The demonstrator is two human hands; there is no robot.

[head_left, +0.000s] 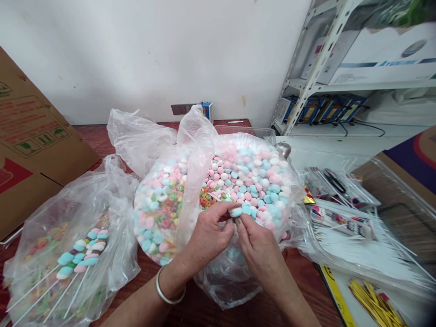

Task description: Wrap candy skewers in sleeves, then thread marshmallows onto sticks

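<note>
My left hand (213,229) and my right hand (254,238) meet over a large clear bag (195,181) of pink, blue and white marshmallows (250,193). Between their closed fingertips is a pale blue and white marshmallow (235,212). A thin white stick (214,196) shows just beyond my left fingers; its near end is hidden, so I cannot tell whether it is held. Colourful ring-shaped cereal (170,206) lies among the marshmallows. At the left, several marshmallow skewers (81,254) on white sticks rest on another clear bag (119,195).
A cardboard box (37,145) stands at the left. On the right, a clear plastic tub (311,238) holds white sticks (357,250) and small packets. Gold twist ties (374,299) lie in front of it. A metal scoop (283,149) and white shelving (306,91) are behind.
</note>
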